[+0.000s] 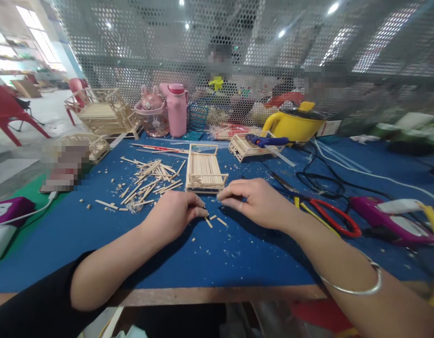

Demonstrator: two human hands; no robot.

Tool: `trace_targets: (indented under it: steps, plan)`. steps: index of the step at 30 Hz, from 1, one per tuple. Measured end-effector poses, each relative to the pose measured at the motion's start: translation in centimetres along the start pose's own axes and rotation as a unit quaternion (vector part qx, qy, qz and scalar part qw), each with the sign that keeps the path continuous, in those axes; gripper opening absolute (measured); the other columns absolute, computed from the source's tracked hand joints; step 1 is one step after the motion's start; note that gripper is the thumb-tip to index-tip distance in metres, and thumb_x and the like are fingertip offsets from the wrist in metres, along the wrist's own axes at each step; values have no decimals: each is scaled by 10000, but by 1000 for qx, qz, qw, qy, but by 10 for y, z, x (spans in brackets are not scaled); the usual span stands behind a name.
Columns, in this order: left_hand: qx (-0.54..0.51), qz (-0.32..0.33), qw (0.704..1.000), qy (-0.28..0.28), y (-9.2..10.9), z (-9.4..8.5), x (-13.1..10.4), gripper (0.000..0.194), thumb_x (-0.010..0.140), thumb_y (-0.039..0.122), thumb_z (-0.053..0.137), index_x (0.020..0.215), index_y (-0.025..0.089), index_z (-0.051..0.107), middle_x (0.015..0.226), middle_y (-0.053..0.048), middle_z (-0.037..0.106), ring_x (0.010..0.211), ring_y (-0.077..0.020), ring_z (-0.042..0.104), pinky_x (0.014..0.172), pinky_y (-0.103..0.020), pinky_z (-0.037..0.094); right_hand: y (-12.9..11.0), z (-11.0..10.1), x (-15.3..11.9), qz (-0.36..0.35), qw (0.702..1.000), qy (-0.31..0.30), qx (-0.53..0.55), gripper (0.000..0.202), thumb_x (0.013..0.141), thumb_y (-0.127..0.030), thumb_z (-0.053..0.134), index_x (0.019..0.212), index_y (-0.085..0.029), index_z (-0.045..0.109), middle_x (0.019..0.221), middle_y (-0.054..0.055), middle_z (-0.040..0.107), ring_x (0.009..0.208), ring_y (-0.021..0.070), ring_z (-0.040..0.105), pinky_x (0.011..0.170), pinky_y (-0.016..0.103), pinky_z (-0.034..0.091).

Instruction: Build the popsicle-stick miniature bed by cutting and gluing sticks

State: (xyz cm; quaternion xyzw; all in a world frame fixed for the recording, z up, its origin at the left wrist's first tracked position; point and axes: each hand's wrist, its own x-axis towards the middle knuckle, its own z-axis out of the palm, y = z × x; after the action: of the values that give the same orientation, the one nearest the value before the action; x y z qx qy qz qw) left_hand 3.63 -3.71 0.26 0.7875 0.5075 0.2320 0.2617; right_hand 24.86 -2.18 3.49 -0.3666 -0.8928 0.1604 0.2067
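Observation:
A small bed-like frame of wooden sticks (205, 169) stands on the blue table mat. Just below its front left corner is my left hand (178, 211), thumb and fingers closed together; whatever is between them is too small to make out. My right hand (250, 199) is pinched at the frame's front right corner, and its fingertips hide anything they hold. Between the hands lie a few short stick pieces (221, 221). A loose pile of cut sticks (150, 180) spreads to the left of the frame.
Behind the frame, a blue glue gun (268, 141) rests on another stick model (250, 149). Red-handled scissors (335, 218), black cables (319, 183) and a purple power strip (396, 220) lie right. A yellow pot (298, 126) and pink flask (176, 112) stand by the mesh screen.

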Motion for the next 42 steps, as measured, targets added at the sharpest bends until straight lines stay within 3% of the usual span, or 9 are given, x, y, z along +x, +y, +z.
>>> trace_targets:
  steps: [7, 12, 20, 24, 27, 30, 33, 38, 42]
  plan:
    - [-171, -11, 983, -69, 2, -7, -2, 202, 844, 276, 543, 952, 188, 690, 735, -1, 663, 645, -119, 560, 616, -239, 445, 5, 5, 3, 9, 1000, -16, 3, 180, 815, -93, 549, 859, -188, 696, 854, 16, 704, 781, 130, 622, 731, 258, 455]
    - [-229, 10, 973, -25, 9, -6, -6, 188, 777, 229, 624, 954, 169, 608, 773, -4, 644, 698, -115, 579, 678, -255, 492, 8, 7, 2, 10, 999, 12, 42, 180, 767, -80, 569, 848, -197, 679, 853, 12, 696, 747, 127, 615, 706, 262, 461]
    - [-83, 48, 991, 98, 11, -33, -12, 78, 764, 221, 581, 781, 183, 647, 785, -13, 681, 713, -128, 608, 672, -248, 492, 5, 7, 0, 40, 987, 50, 147, 74, 781, -176, 622, 853, -189, 630, 762, -5, 653, 683, 112, 584, 673, 265, 478]
    - [30, -42, 980, 192, -4, -60, -6, 126, 741, 242, 548, 784, 189, 654, 740, -8, 674, 633, -137, 583, 649, -272, 475, 3, 7, -2, 51, 962, 56, 261, 150, 768, -188, 654, 890, -191, 566, 793, -4, 633, 710, 108, 599, 700, 271, 500]
    - [128, -103, 967, 192, -22, -71, 1, 191, 746, 263, 506, 791, 201, 682, 682, -20, 671, 613, -180, 590, 646, -311, 467, 1, 7, -2, 70, 940, 49, 330, 204, 760, -200, 676, 906, -198, 534, 769, -9, 640, 697, 110, 621, 689, 272, 512]
    - [212, -112, 959, 151, -42, -72, 8, 284, 749, 223, 459, 847, 215, 726, 673, -51, 681, 708, -247, 636, 721, -357, 485, 1, 7, -2, 85, 929, 38, 357, 198, 784, -226, 661, 917, -199, 517, 747, -7, 647, 693, 120, 648, 677, 278, 519]
    - [249, -59, 951, 175, -51, -70, 11, 357, 746, 182, 452, 982, 210, 719, 981, -98, 700, 946, -281, 634, 844, -382, 476, 2, 8, -1, 83, 933, 30, 348, 157, 810, -229, 626, 912, -197, 511, 741, -11, 631, 695, 122, 653, 662, 275, 513]
    - [191, -101, 949, 228, -37, -65, 7, 387, 820, 341, 486, 1156, 193, 608, 914, -77, 695, 832, -250, 645, 804, -375, 494, 5, 11, 0, 65, 960, 51, 269, 106, 796, -215, 618, 868, -195, 544, 765, -13, 614, 678, 109, 604, 644, 269, 491]
    - [196, 26, 932, 302, -30, -53, 6, 646, 786, 269, 555, 1393, 167, 360, 1344, -142, 527, 1225, -296, 495, 1007, -441, 403, 4, 11, 0, 47, 978, 80, 186, 96, 771, -179, 620, 852, -195, 572, 776, -6, 638, 681, 113, 587, 671, 283, 486]
